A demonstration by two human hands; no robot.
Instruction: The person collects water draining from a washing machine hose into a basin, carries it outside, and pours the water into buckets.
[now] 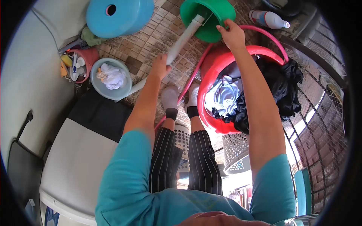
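Observation:
My left hand (161,67) is closed round a whitish drain hose (184,39), partway along it. The far end of the hose reaches into the mouth of a green bucket (209,33), which is tilted so its opening partly faces me. My right hand (230,35) grips the bucket's rim, thumb on one side; some of its fingers are hidden. Beneath my right forearm stands a red tub (205,90) heaped with dark garments (277,84) and a light blue cloth (226,94).
On the left are a pale basin (126,69) holding white cloth, a reddish pail (88,56) of brushes and a white-topped appliance (79,158). A blue container (124,22) and a bottle (267,19) lie farther off. A pink hose (194,73) crosses the tiled floor; wire mesh borders the right.

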